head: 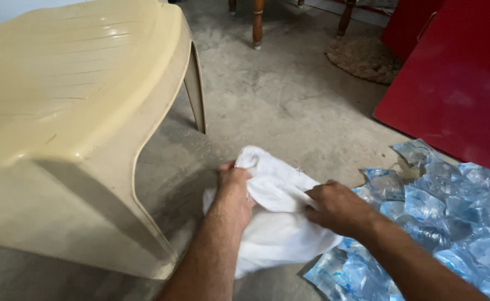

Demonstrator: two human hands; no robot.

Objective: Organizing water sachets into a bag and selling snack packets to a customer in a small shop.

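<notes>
A white cloth [275,223] hangs bunched above the concrete floor, held by both hands. My left hand [235,187] grips its upper left fold, fingers closed around the fabric. My right hand [337,207] pinches the cloth's right side, just over a heap of clear blue-tinted plastic water sachets [434,223] spread on the floor at the lower right. The cloth covers the heap's left edge.
A beige plastic chair [72,111] stands close on the left, one leg near the cloth. A red panel [457,78] leans at the right. A round woven mat [365,58] and wooden furniture legs [257,25] are at the back on the concrete floor [278,95].
</notes>
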